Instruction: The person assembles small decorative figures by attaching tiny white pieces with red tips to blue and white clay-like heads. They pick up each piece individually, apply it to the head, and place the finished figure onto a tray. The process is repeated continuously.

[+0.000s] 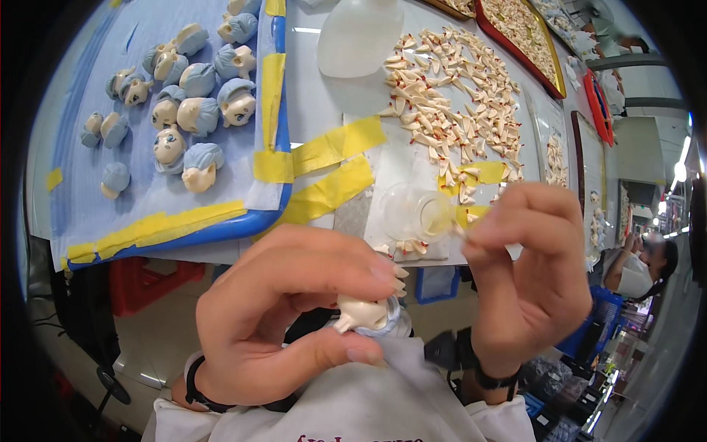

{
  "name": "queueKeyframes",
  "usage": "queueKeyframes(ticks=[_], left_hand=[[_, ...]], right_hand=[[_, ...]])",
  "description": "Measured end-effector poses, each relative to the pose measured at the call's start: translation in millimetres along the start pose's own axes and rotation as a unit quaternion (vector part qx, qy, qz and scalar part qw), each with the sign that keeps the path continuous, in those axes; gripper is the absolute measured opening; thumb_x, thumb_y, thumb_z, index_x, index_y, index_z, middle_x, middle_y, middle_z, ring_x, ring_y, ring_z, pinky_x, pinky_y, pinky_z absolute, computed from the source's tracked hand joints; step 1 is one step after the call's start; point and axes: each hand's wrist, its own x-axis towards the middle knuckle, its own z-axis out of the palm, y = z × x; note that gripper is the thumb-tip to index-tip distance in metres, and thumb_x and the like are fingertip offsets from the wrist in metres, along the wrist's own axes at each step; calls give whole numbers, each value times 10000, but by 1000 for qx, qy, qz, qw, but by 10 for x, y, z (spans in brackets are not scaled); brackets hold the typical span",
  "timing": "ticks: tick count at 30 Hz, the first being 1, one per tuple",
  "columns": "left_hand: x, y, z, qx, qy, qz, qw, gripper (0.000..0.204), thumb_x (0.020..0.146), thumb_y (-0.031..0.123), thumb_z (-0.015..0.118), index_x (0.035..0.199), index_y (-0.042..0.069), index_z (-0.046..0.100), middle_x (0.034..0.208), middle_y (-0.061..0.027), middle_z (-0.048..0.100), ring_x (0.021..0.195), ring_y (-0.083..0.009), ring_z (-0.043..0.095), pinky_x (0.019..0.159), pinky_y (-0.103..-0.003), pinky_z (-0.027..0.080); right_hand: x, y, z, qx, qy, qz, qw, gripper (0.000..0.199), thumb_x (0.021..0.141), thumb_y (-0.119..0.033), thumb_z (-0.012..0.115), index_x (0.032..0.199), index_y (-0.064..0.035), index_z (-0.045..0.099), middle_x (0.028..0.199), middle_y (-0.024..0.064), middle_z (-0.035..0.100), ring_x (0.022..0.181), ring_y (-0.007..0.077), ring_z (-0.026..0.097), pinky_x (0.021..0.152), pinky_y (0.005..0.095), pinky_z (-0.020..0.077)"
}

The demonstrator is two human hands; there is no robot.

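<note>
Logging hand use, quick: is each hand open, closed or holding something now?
Left hand: closed, holding a blue-haired figurine head.
Right hand: pinched shut beside the clear jar; any held item too blurred to identify.

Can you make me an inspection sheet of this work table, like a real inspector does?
Surface: pale table with yellow tape strips stuck on it.
Things: blue-haired doll heads lie in a lined blue tray; many small cream pieces with red tips are spread out beyond the hands.
Clutter: a big translucent container beside the cream pieces.
Hands: left hand holds one small head; right hand pinches something thin, too blurred to name, by a small clear cup.
Cables: thin dark lines at far left, perhaps cables.
Surroundings: another person at the right.
</note>
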Motion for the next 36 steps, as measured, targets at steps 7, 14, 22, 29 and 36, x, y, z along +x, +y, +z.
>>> queueKeyframes(ticks=[7, 14, 22, 29, 36], left_hand=[[7, 35, 213, -25, 97, -13, 995, 442, 679, 259, 772, 915, -20, 525, 877, -141, 548, 725, -159, 571, 664, -238, 461], [-68, 8, 101, 118, 49, 51, 990, 446, 663, 284, 781, 902, -29, 572, 789, -94, 545, 673, -128, 553, 617, -206, 429], [35, 73, 220, 252, 39, 138, 957, 417, 563, 120, 811, 923, 7, 632, 823, -78, 618, 701, -166, 557, 600, -234, 417], [28, 207, 264, 530, -7, 226, 817, 417, 751, 321, 663, 1023, 38, 524, 980, -149, 545, 882, -293, 528, 764, -383, 428], [191, 616, -485, 736, 93, 36, 670, 363, 908, 233, 423, 1231, 72, 461, 1329, -125, 393, 1265, -273, 326, 1042, -405, 248]], right_hand=[[-70, -226, -36, 164, -113, 42, 979, 157, 708, 3, 645, 817, -66, 556, 785, 92, 466, 686, 126, 459, 616, 199, 368], [-119, -228, -41, 58, -93, -10, 994, 229, 663, 6, 684, 832, -106, 578, 755, 28, 509, 648, 143, 473, 607, 242, 372], [-157, -195, -207, 181, -136, 89, 970, 370, 669, -113, 754, 960, -59, 532, 931, 112, 517, 796, 177, 504, 713, 282, 407], [-128, -84, -525, 170, -138, 226, 949, 300, 717, -13, 649, 997, -5, 542, 878, 124, 564, 696, 148, 615, 589, 245, 477], [-684, 1513, -2451, -320, -22, 392, 862, 263, 725, -14, 562, 986, -29, 578, 914, 94, 590, 810, 200, 572, 743, 294, 441]])
